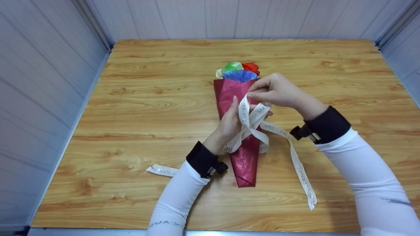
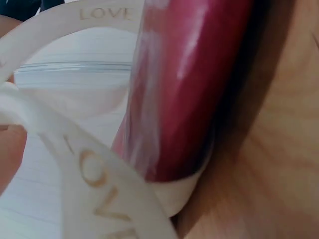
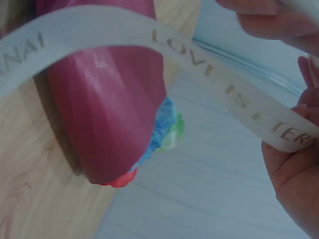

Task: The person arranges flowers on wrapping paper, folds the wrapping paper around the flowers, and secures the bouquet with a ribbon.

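Observation:
A bouquet wrapped in dark red paper [image 1: 244,164] lies on the table, its head pointing away from me. Blue [image 1: 241,76], green [image 1: 232,66] and red flowers [image 1: 251,68] show at its top, with a cream one at the left. White ribbon [image 3: 219,84] with gold lettering runs around the wrap and rises in crossed loops over its middle. My left hand [image 1: 226,127] holds the loops, thumb up on the near side, other fingers partly hidden behind the ribbon. Just above it, my right hand [image 1: 283,91] pinches the top of one loop between thumb and fingers.
One ribbon tail [image 1: 300,168] trails over the wooden table [image 1: 147,114] toward the front right. Another tail end [image 1: 162,170] lies at the left, partly under my left sleeve [image 1: 177,200]. Pale panel walls [image 1: 223,19] stand at the back and sides.

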`<move>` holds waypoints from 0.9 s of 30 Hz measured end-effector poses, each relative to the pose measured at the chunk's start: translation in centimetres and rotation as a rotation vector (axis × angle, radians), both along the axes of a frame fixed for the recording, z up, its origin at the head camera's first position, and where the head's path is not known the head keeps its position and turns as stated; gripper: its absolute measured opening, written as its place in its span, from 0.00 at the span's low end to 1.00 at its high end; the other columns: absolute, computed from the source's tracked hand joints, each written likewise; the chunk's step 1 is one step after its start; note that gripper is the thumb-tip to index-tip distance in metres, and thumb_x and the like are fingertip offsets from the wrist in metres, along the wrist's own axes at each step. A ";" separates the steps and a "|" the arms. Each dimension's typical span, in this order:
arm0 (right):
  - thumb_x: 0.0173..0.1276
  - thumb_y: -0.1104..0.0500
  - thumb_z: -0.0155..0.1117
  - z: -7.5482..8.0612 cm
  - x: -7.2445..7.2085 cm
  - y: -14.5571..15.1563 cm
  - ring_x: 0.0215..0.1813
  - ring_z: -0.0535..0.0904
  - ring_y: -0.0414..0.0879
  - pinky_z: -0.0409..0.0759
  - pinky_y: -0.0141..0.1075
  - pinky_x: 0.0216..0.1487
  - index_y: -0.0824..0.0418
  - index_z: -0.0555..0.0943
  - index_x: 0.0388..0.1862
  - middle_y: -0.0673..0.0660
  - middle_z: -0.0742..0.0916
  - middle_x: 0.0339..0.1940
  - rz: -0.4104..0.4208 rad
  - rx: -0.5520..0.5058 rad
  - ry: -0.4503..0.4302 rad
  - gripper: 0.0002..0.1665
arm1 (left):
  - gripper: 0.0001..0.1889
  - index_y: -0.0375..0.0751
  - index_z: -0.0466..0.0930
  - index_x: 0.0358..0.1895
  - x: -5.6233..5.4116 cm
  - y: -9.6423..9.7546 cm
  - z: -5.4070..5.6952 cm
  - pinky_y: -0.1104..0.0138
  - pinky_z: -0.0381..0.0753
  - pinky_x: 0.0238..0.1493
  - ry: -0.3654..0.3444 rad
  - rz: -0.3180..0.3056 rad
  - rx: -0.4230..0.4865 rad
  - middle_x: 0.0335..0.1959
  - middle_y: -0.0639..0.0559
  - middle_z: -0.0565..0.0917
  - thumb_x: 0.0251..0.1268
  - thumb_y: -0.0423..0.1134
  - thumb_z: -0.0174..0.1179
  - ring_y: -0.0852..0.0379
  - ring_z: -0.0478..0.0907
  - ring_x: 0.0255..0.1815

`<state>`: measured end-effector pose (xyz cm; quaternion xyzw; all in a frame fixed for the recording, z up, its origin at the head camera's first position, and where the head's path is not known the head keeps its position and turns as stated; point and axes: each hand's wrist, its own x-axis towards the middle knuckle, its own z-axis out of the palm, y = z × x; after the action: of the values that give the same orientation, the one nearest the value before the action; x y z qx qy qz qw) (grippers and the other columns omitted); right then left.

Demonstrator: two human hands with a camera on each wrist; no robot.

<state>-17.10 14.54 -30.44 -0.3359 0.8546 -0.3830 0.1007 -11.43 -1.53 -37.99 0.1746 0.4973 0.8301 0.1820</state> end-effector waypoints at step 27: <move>0.46 0.63 0.78 -6.1 3.7 -0.7 0.58 0.75 0.48 0.73 0.42 0.61 0.69 0.66 0.63 0.62 0.79 0.57 -0.078 -0.053 -0.222 0.45 | 0.15 0.26 0.76 0.54 0.1 0.1 1.1 0.68 0.78 0.48 -0.077 0.214 -0.172 0.45 0.37 0.84 0.71 0.33 0.51 0.60 0.80 0.42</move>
<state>-13.42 13.82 -36.52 -0.2605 0.8401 -0.4440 0.1708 -11.35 -1.40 -36.92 0.0723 0.5749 0.8053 0.1257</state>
